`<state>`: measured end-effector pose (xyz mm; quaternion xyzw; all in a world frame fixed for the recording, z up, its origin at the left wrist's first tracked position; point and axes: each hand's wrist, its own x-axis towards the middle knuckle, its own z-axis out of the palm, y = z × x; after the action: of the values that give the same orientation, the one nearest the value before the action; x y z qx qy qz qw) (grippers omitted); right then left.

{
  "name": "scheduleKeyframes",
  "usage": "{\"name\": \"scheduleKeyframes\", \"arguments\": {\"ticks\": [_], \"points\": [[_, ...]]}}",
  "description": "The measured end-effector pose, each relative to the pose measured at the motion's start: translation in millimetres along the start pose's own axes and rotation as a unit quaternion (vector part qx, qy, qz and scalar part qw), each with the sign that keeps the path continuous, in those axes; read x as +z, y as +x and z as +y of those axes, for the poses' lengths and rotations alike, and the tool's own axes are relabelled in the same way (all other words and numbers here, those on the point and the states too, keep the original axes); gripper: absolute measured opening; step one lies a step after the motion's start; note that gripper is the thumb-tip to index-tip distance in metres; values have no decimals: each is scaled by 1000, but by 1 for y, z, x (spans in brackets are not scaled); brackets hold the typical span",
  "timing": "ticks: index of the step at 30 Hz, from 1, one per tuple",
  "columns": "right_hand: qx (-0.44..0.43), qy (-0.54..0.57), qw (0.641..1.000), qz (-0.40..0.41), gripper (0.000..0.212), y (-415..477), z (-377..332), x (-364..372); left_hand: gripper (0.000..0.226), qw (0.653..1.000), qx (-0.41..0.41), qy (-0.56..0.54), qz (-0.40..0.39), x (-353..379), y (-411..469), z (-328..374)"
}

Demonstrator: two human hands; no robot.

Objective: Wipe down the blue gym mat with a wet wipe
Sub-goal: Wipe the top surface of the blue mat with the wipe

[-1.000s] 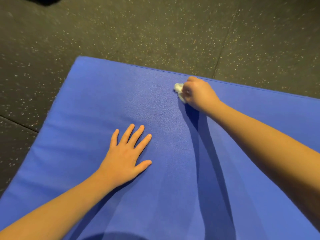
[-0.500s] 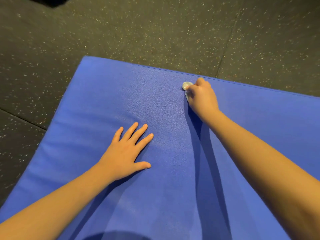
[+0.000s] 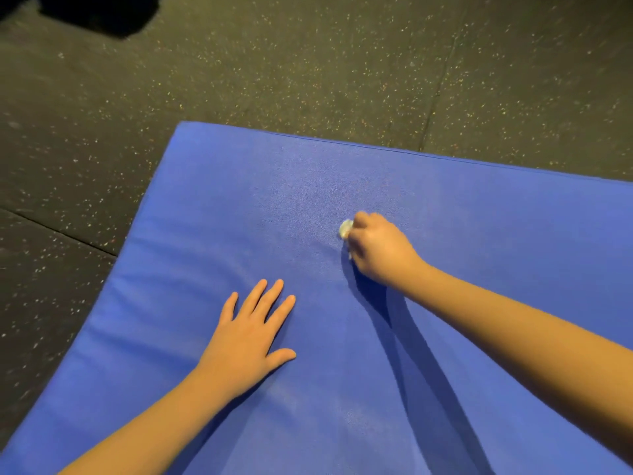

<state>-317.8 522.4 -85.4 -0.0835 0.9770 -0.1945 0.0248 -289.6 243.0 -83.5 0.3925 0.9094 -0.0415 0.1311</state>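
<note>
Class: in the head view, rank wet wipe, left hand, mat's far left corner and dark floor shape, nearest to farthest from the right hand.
1. wet wipe, gripped in the right hand.
2. left hand, flat on the mat, to the left.
3. far left corner of the mat, up and left.
4. dark shape, on the floor, top left.

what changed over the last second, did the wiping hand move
The right hand, gripping the wet wipe, drew back from the far edge of the blue gym mat toward its middle, nearer the person. The left hand stayed flat on the mat, fingers spread.
</note>
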Motion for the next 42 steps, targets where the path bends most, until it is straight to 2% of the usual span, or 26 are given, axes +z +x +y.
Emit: {"name": "scheduleKeyframes", "arguments": {"ticks": [2, 3, 4, 5, 7, 8, 10, 13, 15, 18, 19, 20, 21, 22, 24, 25, 26, 28, 30, 32, 35, 37, 39, 42], "points": [[-116, -4, 991, -71, 16, -14, -5, -4, 77, 1000, -6, 2, -11, -2, 2, 0], [-134, -21, 986, -100, 15, -13, -3, -9, 77, 1000, -10, 3, -16, -3, 2, 0], [-111, -42, 987, -107, 13, -10, 1, -13, 76, 1000, -14, 2, -21, -4, 1, 2], [-50, -62, 993, -89, 13, -7, 5, -12, 76, 999, -19, 1, -26, -5, 0, 4], [81, -49, 995, 2, 15, -10, -2, -6, 74, 999, -30, 0, -29, -5, -6, 8], [116, -21, 993, 26, 13, -14, -12, -2, 73, 999, -32, 2, -30, -4, -10, 10], [64, 17, 998, 4, 16, -34, -40, 11, 71, 999, -29, -2, -29, -3, -21, 13], [-100, 7, 989, -109, 21, -64, -62, 20, 68, 999, -23, -11, -33, 0, -39, 14], [-84, 2, 988, -130, 21, -63, -55, 9, 67, 999, -23, -6, -42, 2, -46, 15], [45, 1, 999, -15, 24, -62, -47, 3, 66, 996, -43, -38, -68, 2, -52, 20], [63, -25, 997, 23, 24, -67, -52, 5, 66, 995, -52, -54, -71, 1, -53, 23], [60, -39, 997, 5, 21, -76, -63, 10, 67, 993, -62, -66, -75, 1, -55, 26], [20, -40, 998, -40, 18, -91, -76, 19, 66, 992, -69, -72, -78, 2, -56, 28], [-42, -22, 992, -119, 19, -109, -92, 25, 64, 992, -72, -71, -78, 2, -59, 31], [-142, 6, 962, -231, 17, -134, -114, 26, 60, 992, -65, -59, -86, 2, -65, 32], [-150, 21, 958, -245, 14, -134, -113, 23, 58, 993, -61, -46, -90, 1, -69, 32], [-124, 32, 967, -221, 13, -132, -105, 20, 57, 993, -61, -39, -96, -1, -71, 33], [-23, 18, 993, -116, 15, -124, -83, 15, 57, 994, -61, -40, -79, -2, -76, 32], [46, 15, 998, -32, 19, -125, -76, 11, 55, 993, -62, -73, -75, -5, -77, 36], [46, 28, 997, -62, 11, -140, -92, 17, 53, 990, -68, -100, -77, -2, -80, 37], [-67, 85, 978, -180, 15, -171, -126, 21, 56, 990, -69, -101, -71, -1, -85, 39], [-98, 85, 969, -209, 17, -174, -127, 16, 55, 989, -78, -102, -76, -2, -87, 41], [-45, 63, 983, -165, 14, -169, -113, 16, 55, 987, -85, -103, -89, -3, -88, 43], [69, 43, 995, -49, 11, -167, -98, 20, 54, 987, -84, -101, -95, -6, -93, 47]]}}
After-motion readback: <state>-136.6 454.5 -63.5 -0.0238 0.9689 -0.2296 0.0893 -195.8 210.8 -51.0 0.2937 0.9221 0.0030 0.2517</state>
